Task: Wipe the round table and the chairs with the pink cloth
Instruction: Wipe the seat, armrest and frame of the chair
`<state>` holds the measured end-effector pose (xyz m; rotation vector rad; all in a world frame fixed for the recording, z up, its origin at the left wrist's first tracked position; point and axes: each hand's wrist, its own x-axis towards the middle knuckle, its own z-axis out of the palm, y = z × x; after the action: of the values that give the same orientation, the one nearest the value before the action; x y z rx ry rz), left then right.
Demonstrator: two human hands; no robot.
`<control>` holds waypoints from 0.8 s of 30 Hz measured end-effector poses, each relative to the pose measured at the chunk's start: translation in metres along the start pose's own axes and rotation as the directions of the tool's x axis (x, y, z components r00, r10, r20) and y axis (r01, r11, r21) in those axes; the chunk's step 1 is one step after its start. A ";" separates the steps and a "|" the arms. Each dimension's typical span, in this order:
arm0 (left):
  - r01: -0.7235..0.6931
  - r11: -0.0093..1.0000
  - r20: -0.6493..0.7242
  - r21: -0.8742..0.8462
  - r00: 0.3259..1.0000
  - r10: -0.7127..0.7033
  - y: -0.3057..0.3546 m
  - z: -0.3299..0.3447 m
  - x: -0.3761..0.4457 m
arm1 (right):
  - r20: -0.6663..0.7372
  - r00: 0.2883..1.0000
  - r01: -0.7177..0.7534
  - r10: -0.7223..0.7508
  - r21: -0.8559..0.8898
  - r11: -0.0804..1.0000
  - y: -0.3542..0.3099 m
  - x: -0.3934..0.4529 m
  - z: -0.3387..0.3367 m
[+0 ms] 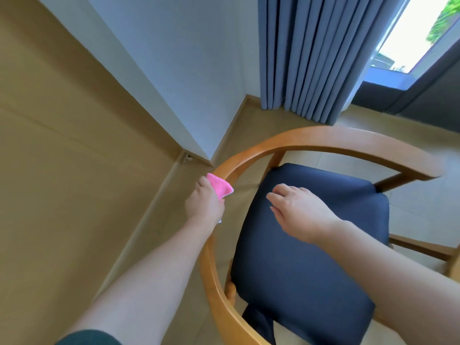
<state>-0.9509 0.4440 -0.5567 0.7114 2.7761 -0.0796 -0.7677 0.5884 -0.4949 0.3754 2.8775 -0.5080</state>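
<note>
A wooden chair with a curved backrest rail [323, 138] and a dark blue seat cushion [306, 250] fills the right half of the head view. My left hand [205, 202] is shut on the pink cloth [220, 186], which is pressed against the left bend of the rail. My right hand [298, 210] hovers over the cushion with its fingers spread, holding nothing. The round table is not in view.
A white wall corner [199, 95] and a tan panel [62, 145] stand close on the left of the chair. Grey-blue curtains [311, 58] hang behind it, next to a window [410, 33]. Beige floor tiles [418, 207] show on the right.
</note>
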 end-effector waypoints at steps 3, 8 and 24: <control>-0.056 0.994 0.061 0.090 0.997 0.050 0.020 -0.005 0.029 | 0.000 1.000 -0.018 0.018 0.006 1.000 0.007 0.001 0.001; -0.218 0.953 0.176 0.210 0.967 0.183 0.049 -0.009 0.066 | 0.000 0.999 -0.051 0.051 0.023 0.998 0.022 -0.004 0.005; -0.460 0.824 0.224 0.330 0.886 0.405 0.148 0.016 0.119 | 0.066 0.976 -0.206 0.206 -0.001 0.979 0.099 -0.031 0.023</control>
<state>-0.9759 0.6270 -0.6031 1.3610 2.4079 -0.5597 -0.7070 0.6630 -0.5395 0.6374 2.7329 -0.4819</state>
